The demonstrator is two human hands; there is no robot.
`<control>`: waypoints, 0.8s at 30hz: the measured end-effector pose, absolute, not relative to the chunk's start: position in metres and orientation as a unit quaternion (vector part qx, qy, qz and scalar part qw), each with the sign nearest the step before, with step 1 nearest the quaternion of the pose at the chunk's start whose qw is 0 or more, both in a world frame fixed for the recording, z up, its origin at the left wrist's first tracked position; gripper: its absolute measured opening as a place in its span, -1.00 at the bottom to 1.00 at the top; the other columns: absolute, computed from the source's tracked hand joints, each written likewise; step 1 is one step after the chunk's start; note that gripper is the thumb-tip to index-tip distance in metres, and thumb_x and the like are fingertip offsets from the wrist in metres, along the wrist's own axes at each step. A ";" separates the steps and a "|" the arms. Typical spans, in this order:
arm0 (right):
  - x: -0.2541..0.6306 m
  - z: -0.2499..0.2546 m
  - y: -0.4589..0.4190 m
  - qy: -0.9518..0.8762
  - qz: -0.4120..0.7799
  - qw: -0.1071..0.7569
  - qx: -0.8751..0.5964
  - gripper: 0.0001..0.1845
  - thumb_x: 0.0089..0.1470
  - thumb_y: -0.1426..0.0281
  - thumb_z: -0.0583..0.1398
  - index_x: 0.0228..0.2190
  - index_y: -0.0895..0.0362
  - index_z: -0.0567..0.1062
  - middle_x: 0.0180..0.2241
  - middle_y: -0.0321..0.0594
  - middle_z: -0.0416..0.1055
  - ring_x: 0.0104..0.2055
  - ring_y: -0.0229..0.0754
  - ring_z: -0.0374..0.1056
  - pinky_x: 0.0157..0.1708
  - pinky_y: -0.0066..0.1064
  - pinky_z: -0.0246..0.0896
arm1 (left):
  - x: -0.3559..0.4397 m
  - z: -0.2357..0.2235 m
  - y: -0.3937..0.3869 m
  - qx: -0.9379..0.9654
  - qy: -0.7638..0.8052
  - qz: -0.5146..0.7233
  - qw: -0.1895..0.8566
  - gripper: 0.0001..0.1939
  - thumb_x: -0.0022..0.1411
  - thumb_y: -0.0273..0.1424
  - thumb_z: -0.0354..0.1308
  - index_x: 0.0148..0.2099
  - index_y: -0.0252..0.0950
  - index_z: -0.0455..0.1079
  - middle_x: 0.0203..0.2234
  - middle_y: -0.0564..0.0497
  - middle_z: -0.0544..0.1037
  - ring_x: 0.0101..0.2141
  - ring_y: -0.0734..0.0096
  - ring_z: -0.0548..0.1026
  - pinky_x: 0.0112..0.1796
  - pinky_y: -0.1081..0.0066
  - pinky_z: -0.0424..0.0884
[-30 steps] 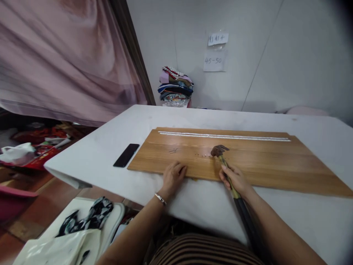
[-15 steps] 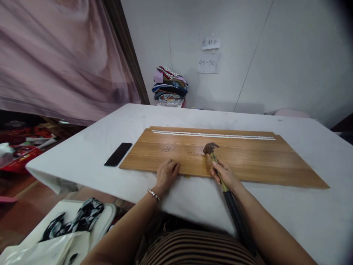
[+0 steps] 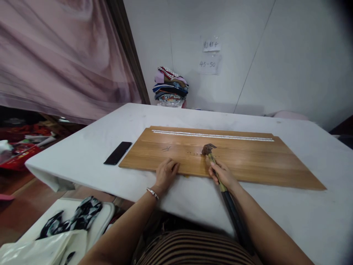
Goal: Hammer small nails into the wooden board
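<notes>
My right hand (image 3: 224,175) is wrapped round the upper handle of a claw hammer (image 3: 231,208), close below its rusty head. The dark lower grip runs back toward my body. The hammer head is low over a brown wooden board (image 3: 261,158), by a row of small nails or holes (image 3: 193,153); whether it touches cannot be made out. My left hand (image 3: 166,172) rests on the board's front edge, fingers loosely bent and holding nothing. A few loose nails (image 3: 166,148) lie on the board just beyond it. Two white measuring strips (image 3: 212,135) run along the far side.
A black phone (image 3: 118,153) lies left of the board on the white-covered table (image 3: 91,147). Folded clothes (image 3: 171,86) are stacked behind the table, against the wall. At lower left a white stool or chair (image 3: 106,213) carries patterned cloth and a bag.
The hammer and my right hand have shifted slightly left along the row. My left hand stays at the board's edge, and the view has moved a little.
</notes>
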State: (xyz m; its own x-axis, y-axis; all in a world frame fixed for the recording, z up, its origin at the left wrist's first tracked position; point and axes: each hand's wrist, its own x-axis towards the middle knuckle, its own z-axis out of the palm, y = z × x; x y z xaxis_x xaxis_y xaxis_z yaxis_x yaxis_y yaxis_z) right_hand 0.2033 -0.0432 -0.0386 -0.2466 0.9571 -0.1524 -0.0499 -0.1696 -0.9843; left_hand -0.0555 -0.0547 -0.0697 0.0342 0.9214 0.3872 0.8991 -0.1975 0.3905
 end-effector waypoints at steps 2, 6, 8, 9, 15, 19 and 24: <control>0.203 -0.038 -0.043 -0.495 0.614 0.410 -0.457 -0.50 -0.08 -0.09 0.22 -0.37 0.07 0.32 -0.65 -0.47 0.31 -0.80 -0.42 0.03 -0.83 -0.54 -0.04 | -0.055 -0.069 -0.055 0.719 0.634 0.286 0.019 -0.76 0.35 -0.32 0.02 -0.28 -0.21 0.50 -0.36 0.00 0.49 -0.29 0.38 0.44 -0.25 0.41 0.29; 0.204 -0.035 -0.043 -0.497 0.612 0.413 -0.457 -0.51 -0.08 -0.09 0.21 -0.38 0.06 0.31 -0.66 -0.47 0.30 -0.80 -0.42 0.03 -0.83 -0.54 -0.05 | -0.055 -0.069 -0.055 0.720 0.631 0.289 0.019 -0.76 0.35 -0.31 0.03 -0.29 -0.21 0.50 -0.37 0.00 0.49 -0.30 0.38 0.44 -0.26 0.40 0.30; 0.204 -0.035 -0.043 -0.497 0.612 0.410 -0.458 -0.51 -0.08 -0.08 0.22 -0.37 0.06 0.31 -0.66 -0.48 0.31 -0.80 -0.42 0.03 -0.83 -0.55 -0.04 | -0.056 -0.069 -0.055 0.721 0.632 0.285 0.014 -0.76 0.35 -0.31 0.03 -0.28 -0.21 0.49 -0.37 0.01 0.50 -0.30 0.39 0.44 -0.25 0.41 0.30; 0.204 -0.036 -0.043 -0.496 0.613 0.410 -0.458 -0.51 -0.08 -0.08 0.22 -0.36 0.07 0.32 -0.66 -0.48 0.31 -0.80 -0.42 0.04 -0.83 -0.55 -0.04 | -0.056 -0.070 -0.054 0.721 0.632 0.283 0.013 -0.76 0.35 -0.31 0.03 -0.28 -0.21 0.49 -0.37 0.01 0.50 -0.30 0.39 0.44 -0.25 0.41 0.30; 0.205 -0.037 -0.043 -0.488 0.617 0.422 -0.450 -0.51 -0.07 -0.07 0.23 -0.34 0.07 0.32 -0.66 -0.50 0.31 -0.80 -0.43 0.03 -0.83 -0.57 -0.03 | -0.056 -0.070 -0.054 0.722 0.630 0.286 0.016 -0.77 0.35 -0.32 0.03 -0.28 -0.21 0.50 -0.37 0.01 0.49 -0.30 0.38 0.45 -0.25 0.41 0.30; 0.205 -0.037 -0.043 -0.489 0.613 0.425 -0.452 -0.51 -0.06 -0.08 0.23 -0.37 0.08 0.31 -0.65 -0.48 0.32 -0.79 -0.43 0.05 -0.83 -0.57 -0.02 | -0.056 -0.070 -0.054 0.726 0.623 0.291 0.014 -0.78 0.35 -0.33 0.04 -0.29 -0.22 0.49 -0.37 0.00 0.49 -0.29 0.37 0.45 -0.24 0.41 0.31; 0.205 -0.038 -0.042 -0.489 0.616 0.418 -0.454 -0.49 -0.08 -0.09 0.23 -0.36 0.08 0.32 -0.67 -0.49 0.31 -0.80 -0.43 0.03 -0.84 -0.56 -0.03 | -0.056 -0.069 -0.054 0.725 0.624 0.292 0.018 -0.77 0.35 -0.32 0.04 -0.29 -0.22 0.49 -0.38 0.01 0.49 -0.30 0.39 0.45 -0.26 0.41 0.30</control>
State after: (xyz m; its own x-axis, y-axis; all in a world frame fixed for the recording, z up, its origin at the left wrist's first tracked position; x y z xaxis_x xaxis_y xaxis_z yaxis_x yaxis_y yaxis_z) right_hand 0.2051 -0.0419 -0.0382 -0.2388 0.9593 -0.1510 -0.0709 -0.1723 -0.9825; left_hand -0.0562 -0.0539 -0.0695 0.0511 0.9145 0.4013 0.8934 -0.2214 0.3908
